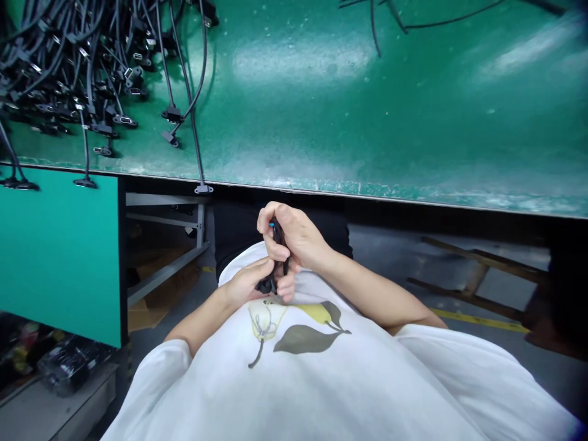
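Note:
Close to my body, just below the table's front edge, both my hands are closed around a folded black cable. My right hand wraps its upper part, thumb and fingers curled around it. At the lower end, my left hand grips the same cable, its fingers partly hidden behind the bundle. A small blue spot shows near the top of the bundle. The ends of the cable are hidden in my hands.
A large heap of black cables with metal-tipped connectors lies at the left of the green table. One connector hangs at the front edge. Thin black cables lie at the back right. A wooden frame stands below right.

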A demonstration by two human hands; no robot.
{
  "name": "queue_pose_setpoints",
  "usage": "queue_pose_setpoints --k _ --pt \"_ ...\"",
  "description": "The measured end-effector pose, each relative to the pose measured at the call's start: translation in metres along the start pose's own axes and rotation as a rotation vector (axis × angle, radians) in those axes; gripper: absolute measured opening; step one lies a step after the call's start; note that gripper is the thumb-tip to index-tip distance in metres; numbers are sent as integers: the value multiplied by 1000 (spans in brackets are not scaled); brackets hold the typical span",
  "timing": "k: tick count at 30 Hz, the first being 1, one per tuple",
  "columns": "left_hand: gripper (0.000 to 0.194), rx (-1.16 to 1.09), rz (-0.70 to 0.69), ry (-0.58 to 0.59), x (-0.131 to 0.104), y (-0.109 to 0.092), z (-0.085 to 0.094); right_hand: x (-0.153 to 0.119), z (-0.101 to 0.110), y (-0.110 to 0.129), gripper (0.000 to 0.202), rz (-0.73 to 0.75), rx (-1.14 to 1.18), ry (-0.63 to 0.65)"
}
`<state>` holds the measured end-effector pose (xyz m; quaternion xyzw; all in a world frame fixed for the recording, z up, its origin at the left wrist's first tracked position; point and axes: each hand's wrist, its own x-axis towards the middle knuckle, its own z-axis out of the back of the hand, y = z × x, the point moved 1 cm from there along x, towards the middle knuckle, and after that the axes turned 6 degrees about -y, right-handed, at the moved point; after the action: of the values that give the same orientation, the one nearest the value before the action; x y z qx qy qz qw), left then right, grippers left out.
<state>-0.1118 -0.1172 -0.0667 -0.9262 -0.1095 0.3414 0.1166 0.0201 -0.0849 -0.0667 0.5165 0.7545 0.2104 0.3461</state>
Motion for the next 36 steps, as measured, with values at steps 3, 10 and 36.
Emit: queue_pose_setpoints --k 3,10,36 --pt "35 -76 8 -55 4 -3 -5 5 1 -1 43 23 20 -4" --pt "30 -186 52 -79 15 -5 -7 22 15 -4 51 -1 9 -37" --pt "26 141 -769 -659 12 -25 6 -34 15 -3 17 204 -1127 27"
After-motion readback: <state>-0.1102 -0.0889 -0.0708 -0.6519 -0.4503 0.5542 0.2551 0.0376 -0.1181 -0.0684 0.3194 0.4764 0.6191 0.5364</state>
